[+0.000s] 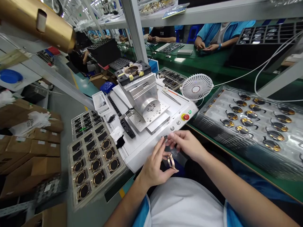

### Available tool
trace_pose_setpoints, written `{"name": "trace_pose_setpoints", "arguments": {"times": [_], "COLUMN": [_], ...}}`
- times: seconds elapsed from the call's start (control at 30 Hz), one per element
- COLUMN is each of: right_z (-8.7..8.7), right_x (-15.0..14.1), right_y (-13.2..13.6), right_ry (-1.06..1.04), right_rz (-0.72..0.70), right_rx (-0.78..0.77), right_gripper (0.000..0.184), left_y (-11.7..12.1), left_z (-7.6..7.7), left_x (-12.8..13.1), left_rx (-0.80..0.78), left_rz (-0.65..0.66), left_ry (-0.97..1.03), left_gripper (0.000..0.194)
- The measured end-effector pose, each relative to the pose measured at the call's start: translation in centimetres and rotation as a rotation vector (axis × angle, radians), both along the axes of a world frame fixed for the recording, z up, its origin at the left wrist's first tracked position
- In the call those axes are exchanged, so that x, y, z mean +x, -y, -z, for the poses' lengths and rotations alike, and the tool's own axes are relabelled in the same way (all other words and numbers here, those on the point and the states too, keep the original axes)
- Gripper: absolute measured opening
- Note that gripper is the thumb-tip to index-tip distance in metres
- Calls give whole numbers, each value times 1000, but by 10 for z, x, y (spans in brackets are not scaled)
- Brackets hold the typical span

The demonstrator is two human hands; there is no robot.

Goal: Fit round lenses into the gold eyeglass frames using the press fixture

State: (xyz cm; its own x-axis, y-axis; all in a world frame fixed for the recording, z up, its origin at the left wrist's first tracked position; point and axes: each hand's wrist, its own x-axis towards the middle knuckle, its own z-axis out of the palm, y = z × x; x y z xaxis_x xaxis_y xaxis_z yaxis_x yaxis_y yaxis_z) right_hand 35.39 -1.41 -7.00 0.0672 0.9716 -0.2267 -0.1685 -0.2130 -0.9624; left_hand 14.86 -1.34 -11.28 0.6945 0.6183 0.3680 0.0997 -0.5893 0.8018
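My left hand (pixel 155 165) pinches a rose-gold ring-shaped metal part (pixel 170 160) between thumb and fingers, held edge-on just above my lap. My right hand (pixel 186 143) is closed in a pinch on a small dark piece (pixel 165 137) right above the ring, at the front edge of the white machine base (pixel 142 146). Both hands are close together, nearly touching.
A metal fixture block (pixel 142 91) stands on the machine base, with a red stop button (pixel 186 117) at its front right. To the left lies a tray of gold rings (pixel 94 160). A clear blister tray of parts (pixel 255 123) and a small white fan (pixel 196 87) are to the right. Other people work across the green bench.
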Motion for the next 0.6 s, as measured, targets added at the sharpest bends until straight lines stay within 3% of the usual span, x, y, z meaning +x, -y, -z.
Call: {"name": "trace_pose_setpoints", "arguments": {"times": [0.1, 0.27, 0.5, 0.6], "right_z": [3, 11, 12, 8], "right_x": [-12, -9, -3, -4], "right_y": [18, 18, 22, 23], "right_ry": [-119, -206, -224, -228], "right_rz": [69, 246, 233, 220], "right_rx": [-10, 25, 28, 28], "right_gripper": [52, 43, 46, 46], "left_y": [-4, -6, 4, 3], "left_z": [6, 1, -2, -3], "left_x": [8, 13, 12, 12], "left_rx": [89, 105, -286, -301], "left_rz": [29, 87, 51, 68], "left_ry": [-112, -150, 204, 212], "left_gripper": [111, 97, 87, 89]}}
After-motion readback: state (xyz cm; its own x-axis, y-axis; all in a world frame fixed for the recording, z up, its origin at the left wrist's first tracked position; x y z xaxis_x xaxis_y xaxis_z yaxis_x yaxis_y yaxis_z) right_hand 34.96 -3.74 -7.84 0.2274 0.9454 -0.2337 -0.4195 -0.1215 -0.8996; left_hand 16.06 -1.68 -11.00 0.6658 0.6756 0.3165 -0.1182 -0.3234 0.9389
